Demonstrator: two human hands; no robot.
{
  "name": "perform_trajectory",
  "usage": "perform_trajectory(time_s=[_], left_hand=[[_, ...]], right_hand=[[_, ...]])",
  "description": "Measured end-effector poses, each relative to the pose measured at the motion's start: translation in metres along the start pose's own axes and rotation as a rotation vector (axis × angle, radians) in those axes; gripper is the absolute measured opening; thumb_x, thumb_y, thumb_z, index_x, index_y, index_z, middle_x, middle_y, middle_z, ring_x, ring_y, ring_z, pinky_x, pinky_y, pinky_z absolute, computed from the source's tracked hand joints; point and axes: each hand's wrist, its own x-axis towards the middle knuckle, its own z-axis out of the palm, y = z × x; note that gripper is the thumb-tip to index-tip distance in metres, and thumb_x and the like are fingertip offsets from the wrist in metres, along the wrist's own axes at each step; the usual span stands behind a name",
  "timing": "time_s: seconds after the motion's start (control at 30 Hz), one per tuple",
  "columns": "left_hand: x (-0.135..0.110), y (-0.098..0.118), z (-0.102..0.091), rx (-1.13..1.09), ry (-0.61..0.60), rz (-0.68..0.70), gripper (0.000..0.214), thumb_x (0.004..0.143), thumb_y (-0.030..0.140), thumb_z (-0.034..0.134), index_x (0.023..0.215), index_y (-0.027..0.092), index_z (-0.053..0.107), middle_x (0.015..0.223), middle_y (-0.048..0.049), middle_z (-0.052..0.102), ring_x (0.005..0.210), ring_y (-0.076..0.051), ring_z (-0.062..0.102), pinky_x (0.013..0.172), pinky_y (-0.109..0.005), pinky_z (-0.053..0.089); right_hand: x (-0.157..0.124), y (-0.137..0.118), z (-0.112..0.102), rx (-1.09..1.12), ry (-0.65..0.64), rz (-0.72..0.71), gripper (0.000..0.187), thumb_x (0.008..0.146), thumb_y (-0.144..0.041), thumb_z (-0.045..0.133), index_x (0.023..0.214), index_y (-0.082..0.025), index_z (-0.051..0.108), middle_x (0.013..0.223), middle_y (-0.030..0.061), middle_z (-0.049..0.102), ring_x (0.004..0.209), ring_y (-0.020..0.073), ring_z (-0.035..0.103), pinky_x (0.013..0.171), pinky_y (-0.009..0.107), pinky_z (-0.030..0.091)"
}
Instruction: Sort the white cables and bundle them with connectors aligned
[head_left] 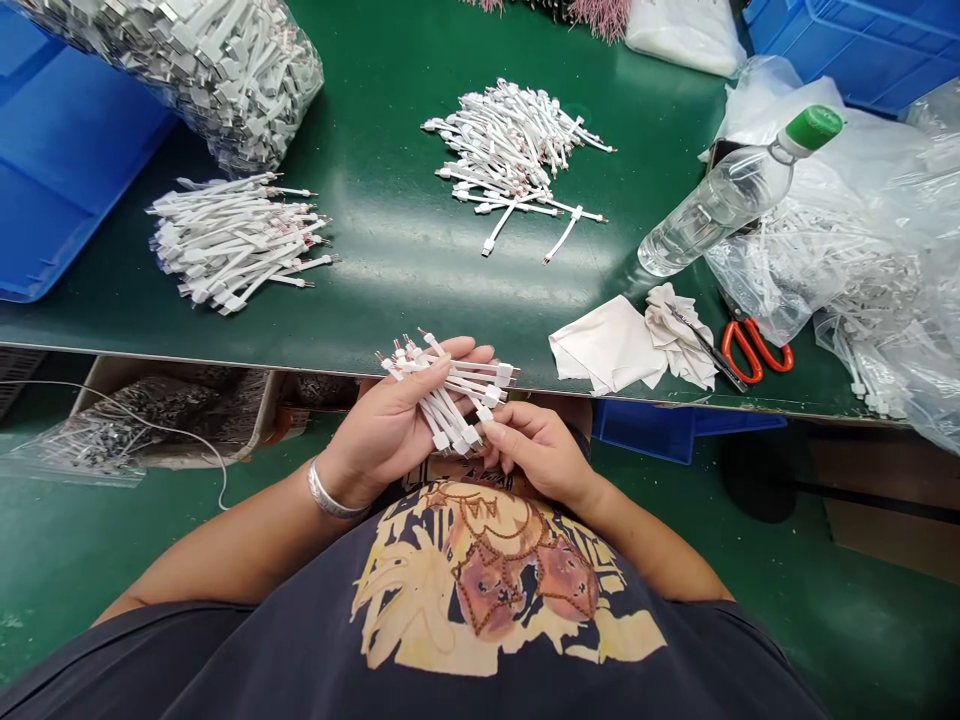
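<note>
At 9 to 10 o'clock from the hands, a blue plastic crate (60,150) rests at the far left of the green worktop (390,290). A clear bag of white cable parts (217,80) lies just beside it, and a loose pile of white flat cables (232,240) lies nearer the hands at 10 o'clock. The left hand (390,425), with a silver bangle (328,490) at the wrist, is clenched around a bundle of white flat cables (450,395). The bundle crosses its fingers and fans toward 3 o'clock, just off the worktop's near edge. The right hand (536,450) lies at 4 o'clock from the bundle, its fingertips (491,430) pinching the lower strands. A second cable pile (517,160) lies at 12 o'clock. Toward 2 o'clock lie a white cloth (607,345), red-handled scissors (757,345), a water bottle (720,200) with a green cap, and clear plastic bags (862,250).
</note>
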Motion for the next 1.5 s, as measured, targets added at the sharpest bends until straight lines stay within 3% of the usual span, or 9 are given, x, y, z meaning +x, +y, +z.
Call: perform_trajectory(time_s=[0.37, 0.57, 0.73, 0.83, 0.93, 1.03, 1.13, 1.5], left_hand=[[0.0, -0.001, -0.003, -0.065, -0.036, -0.031, 0.024, 0.088, 0.015, 0.049, 0.105, 0.015, 0.066, 0.113, -0.0076, 0.068, 0.103, -0.02, 0.064, 0.094, -0.033, 0.051], [0.0, 0.001, 0.001, -0.035, -0.009, -0.041, 0.025, 0.088, 0.015, 0.049, 0.108, 0.016, 0.064, 0.117, -0.0078, 0.066, 0.104, -0.021, 0.064, 0.094, -0.035, 0.051], [0.001, 0.003, 0.002, 0.008, -0.025, -0.033, 0.027, 0.089, 0.016, 0.049, 0.113, 0.018, 0.062, 0.121, -0.0079, 0.064, 0.103, -0.021, 0.064, 0.095, -0.039, 0.05], [0.001, 0.003, 0.004, 0.017, -0.031, -0.022, 0.03, 0.089, 0.017, 0.049, 0.117, 0.019, 0.06, 0.123, -0.008, 0.062, 0.105, -0.022, 0.063, 0.098, -0.042, 0.048], [0.002, 0.004, 0.007, 0.006, -0.017, -0.003, 0.031, 0.088, 0.017, 0.05, 0.117, 0.019, 0.059, 0.122, -0.0083, 0.063, 0.104, -0.022, 0.064, 0.1, -0.042, 0.046], [0.003, 0.004, 0.009, 0.009, -0.011, -0.002, 0.032, 0.087, 0.017, 0.05, 0.118, 0.019, 0.059, 0.121, -0.0089, 0.063, 0.103, -0.022, 0.064, 0.102, -0.043, 0.044], [0.004, 0.004, 0.008, 0.02, 0.0, -0.011, 0.033, 0.086, 0.017, 0.052, 0.118, 0.018, 0.06, 0.121, -0.009, 0.063, 0.106, -0.022, 0.063, 0.103, -0.042, 0.043], [0.005, 0.004, 0.004, 0.028, 0.003, -0.019, 0.035, 0.086, 0.016, 0.052, 0.12, 0.018, 0.059, 0.125, -0.0093, 0.061, 0.111, -0.022, 0.06, 0.104, -0.041, 0.043]], right_hand=[[-0.003, 0.007, -0.007, -0.068, 0.047, -0.024, 0.024, 0.085, -0.038, 0.058, 0.084, -0.015, 0.066, 0.068, 0.0011, 0.063, 0.056, 0.0075, 0.056, 0.048, 0.017, 0.042], [-0.004, 0.008, -0.007, -0.056, 0.074, -0.057, 0.023, 0.086, -0.038, 0.056, 0.086, -0.017, 0.066, 0.069, 0.0011, 0.063, 0.057, 0.0081, 0.056, 0.048, 0.018, 0.042], [-0.002, 0.012, -0.006, -0.017, 0.195, -0.127, 0.025, 0.088, -0.04, 0.054, 0.082, -0.017, 0.062, 0.071, 0.0009, 0.063, 0.055, 0.007, 0.054, 0.047, 0.018, 0.04], [-0.001, 0.014, -0.004, -0.027, 0.095, -0.111, 0.028, 0.085, -0.044, 0.056, 0.085, -0.017, 0.061, 0.073, 0.0013, 0.063, 0.057, 0.008, 0.054, 0.049, 0.019, 0.042], [-0.001, 0.013, -0.001, -0.091, 0.002, -0.114, 0.031, 0.078, -0.044, 0.066, 0.096, -0.018, 0.063, 0.087, 0.0037, 0.065, 0.074, 0.0129, 0.058, 0.064, 0.024, 0.048], [-0.001, 0.01, -0.001, -0.225, 0.094, -0.143, 0.023, 0.082, -0.04, 0.061, 0.085, -0.018, 0.065, 0.085, 0.004, 0.063, 0.076, 0.0139, 0.057, 0.066, 0.025, 0.046], [-0.001, 0.006, -0.003, -0.294, 0.15, -0.157, 0.029, 0.087, -0.041, 0.054, 0.073, -0.017, 0.063, 0.072, 0.0027, 0.06, 0.065, 0.0122, 0.053, 0.061, 0.025, 0.043], [-0.001, 0.008, -0.005, -0.203, 0.103, -0.104, 0.04, 0.09, -0.045, 0.047, 0.069, -0.015, 0.063, 0.068, 0.0033, 0.06, 0.056, 0.0106, 0.049, 0.055, 0.025, 0.04]])
